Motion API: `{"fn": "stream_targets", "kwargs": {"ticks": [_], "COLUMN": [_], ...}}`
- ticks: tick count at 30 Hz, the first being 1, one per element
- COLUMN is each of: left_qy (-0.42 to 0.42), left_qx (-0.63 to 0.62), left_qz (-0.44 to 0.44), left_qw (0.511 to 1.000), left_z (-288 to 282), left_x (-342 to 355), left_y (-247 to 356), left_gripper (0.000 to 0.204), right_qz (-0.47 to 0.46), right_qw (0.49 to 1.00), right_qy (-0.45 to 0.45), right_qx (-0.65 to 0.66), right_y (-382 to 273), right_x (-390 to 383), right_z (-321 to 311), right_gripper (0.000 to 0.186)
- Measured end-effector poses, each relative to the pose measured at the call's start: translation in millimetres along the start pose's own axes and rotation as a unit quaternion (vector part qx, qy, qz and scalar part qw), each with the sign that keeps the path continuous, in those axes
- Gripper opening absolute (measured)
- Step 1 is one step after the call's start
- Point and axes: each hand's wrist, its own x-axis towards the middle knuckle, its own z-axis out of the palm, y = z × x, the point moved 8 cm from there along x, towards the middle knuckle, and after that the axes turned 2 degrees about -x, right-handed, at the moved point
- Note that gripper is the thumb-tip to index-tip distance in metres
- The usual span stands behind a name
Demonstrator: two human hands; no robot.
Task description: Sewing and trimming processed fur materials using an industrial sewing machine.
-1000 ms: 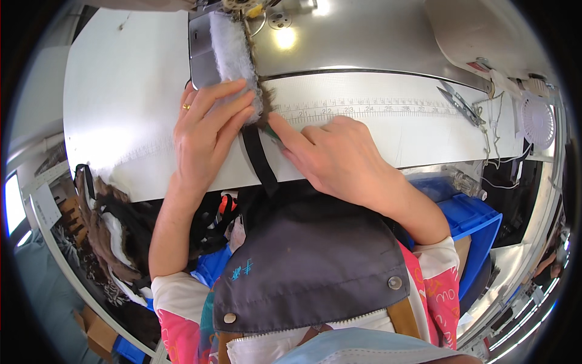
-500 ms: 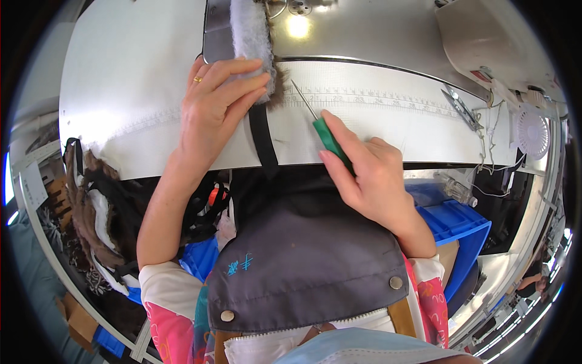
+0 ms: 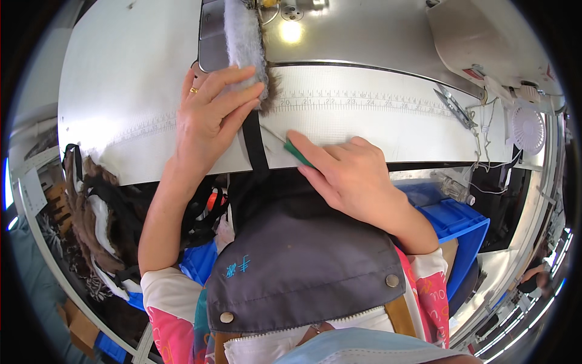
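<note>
A strip of pale grey pile with brown fur along its right edge runs down from the machine onto the white table. My left hand pinches its near end, thumb and fingers on the pile. From under that end a black band hangs over the table's front edge. My right hand grips the green handle of an awl, forefinger stretched along it. The awl's thin metal shaft points left toward the band, low over the table; whether the tip touches the band I cannot tell.
Behind the table's printed ruler lies the metal bed of a sewing machine. Thread snips and a small white fan are at the right. Below are a blue bin, a clear bottle and, at left, heaped fur pieces.
My right hand has drawn the awl left and nearer to me, from beside the fur down to the black band. My left hand and the fur strip have shifted slightly left.
</note>
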Motion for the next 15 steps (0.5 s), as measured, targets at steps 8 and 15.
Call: {"fn": "stream_targets", "kwargs": {"ticks": [8, 15], "left_qy": [-0.009, -0.022], "left_qx": [-0.019, -0.025], "left_qz": [-0.007, -0.048], "left_qw": [1.000, 0.998], "left_z": [0.9, 2.2], "left_x": [-1.0, -2.0], "left_y": [-1.8, -6.5], "left_gripper": [0.022, 0.021], "right_qz": [0.056, 0.081], "right_qw": [0.993, 0.984], "right_qy": [0.096, 0.135], "right_qx": [-0.026, -0.083], "right_y": [27.8, 0.5], "right_x": [2.0, 11.5], "right_z": [-19.9, 2.6], "right_gripper": [0.039, 0.045]}}
